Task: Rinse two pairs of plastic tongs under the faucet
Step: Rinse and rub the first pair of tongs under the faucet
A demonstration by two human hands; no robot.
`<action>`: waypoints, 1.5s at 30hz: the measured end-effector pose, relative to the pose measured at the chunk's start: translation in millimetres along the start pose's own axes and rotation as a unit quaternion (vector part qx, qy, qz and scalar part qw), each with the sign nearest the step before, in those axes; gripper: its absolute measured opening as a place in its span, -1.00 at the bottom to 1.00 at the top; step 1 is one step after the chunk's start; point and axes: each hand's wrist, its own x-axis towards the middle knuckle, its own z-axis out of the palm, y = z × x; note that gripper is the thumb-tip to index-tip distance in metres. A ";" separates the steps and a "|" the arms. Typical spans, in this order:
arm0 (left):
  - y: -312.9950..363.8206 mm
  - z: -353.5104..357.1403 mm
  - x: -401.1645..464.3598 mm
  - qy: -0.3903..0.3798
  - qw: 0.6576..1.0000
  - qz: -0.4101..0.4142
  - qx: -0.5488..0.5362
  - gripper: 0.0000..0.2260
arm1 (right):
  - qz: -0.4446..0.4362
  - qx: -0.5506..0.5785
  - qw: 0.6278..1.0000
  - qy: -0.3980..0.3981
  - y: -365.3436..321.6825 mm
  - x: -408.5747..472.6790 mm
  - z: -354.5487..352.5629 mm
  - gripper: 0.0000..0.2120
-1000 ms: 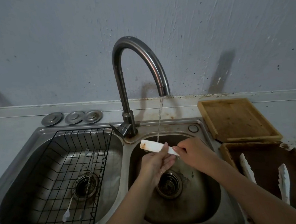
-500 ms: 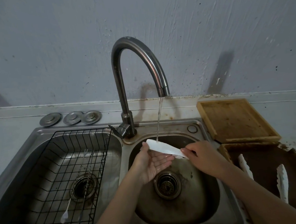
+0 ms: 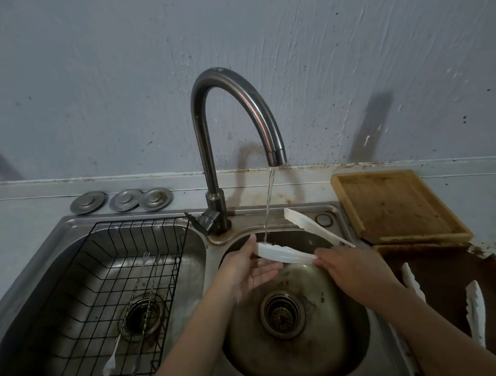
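Observation:
Water runs from the curved metal faucet [image 3: 235, 106] into the right sink basin [image 3: 326, 355]. My right hand [image 3: 355, 268] grips the hinge end of a white plastic pair of tongs [image 3: 283, 254], whose arms are spread apart. The lower arm's tip lies in the stream; the upper arm points back toward the sink rim. My left hand [image 3: 248, 271] is cupped palm-up under the lower arm, thumb touching its tip. A second white pair of tongs [image 3: 475, 310] lies on the dark brown tray [image 3: 451, 264] at the right, partly behind my right forearm.
A black wire rack [image 3: 82, 311] sits in the left basin with a spoon [image 3: 112, 361] and a thin fork in it. Three round metal sink plugs [image 3: 121, 200] lie behind that basin. A wooden tray [image 3: 395, 207] rests on the counter at the right.
The tongs have opened, one arm swinging up toward the back rim. My left hand let go of the arm and now cups beneath it. My right hand shifted slightly right.

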 end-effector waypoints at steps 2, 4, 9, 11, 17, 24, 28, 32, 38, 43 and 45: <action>0.0 6.1 0.7 0.012 1.000 0.017 0.022 -0.74 | -0.023 -0.063 0.998 0.001 -3.4 -1.2 0.9 -0.67; 1.2 11.3 2.7 0.023 0.998 0.044 0.030 -0.76 | -0.040 -0.099 0.993 0.042 -2.4 -3.3 -1.2 -0.67; 8.8 16.1 5.6 0.022 0.993 0.113 -0.001 -0.81 | -0.111 -0.044 0.967 0.225 5.3 -5.8 -2.4 -0.67; 10.1 17.7 7.7 0.025 0.991 0.134 -0.008 -0.82 | -0.044 0.010 0.969 0.241 5.0 -5.2 -6.2 -0.68; 7.7 15.2 16.1 0.028 0.987 0.158 -0.026 -0.83 | 0.242 0.200 0.947 0.073 10.4 13.4 -10.8 -0.71; -10.4 19.2 14.6 0.084 0.977 0.198 -0.001 -0.80 | 0.273 0.162 0.947 0.058 -3.2 18.4 13.4 -0.83; -20.0 14.5 9.8 0.104 0.977 0.185 0.034 -0.56 | 0.277 0.173 0.943 0.064 -1.1 12.1 22.2 -0.79; -11.9 6.2 3.6 0.066 0.984 0.146 0.080 -0.87 | 0.304 0.225 0.924 0.052 8.6 8.4 19.2 -0.75; 3.7 3.1 1.4 0.086 0.979 0.106 0.154 -0.80 | 0.300 0.252 0.917 0.071 8.0 11.2 14.9 -0.73; 24.7 5.1 -1.7 0.091 0.976 0.143 0.137 -0.82 | 0.253 0.341 0.898 0.110 -0.6 14.2 20.2 -0.84; 32.7 6.3 -3.6 0.102 0.964 0.174 0.173 -0.82 | 0.249 0.361 0.893 0.100 -3.3 15.4 25.5 -0.92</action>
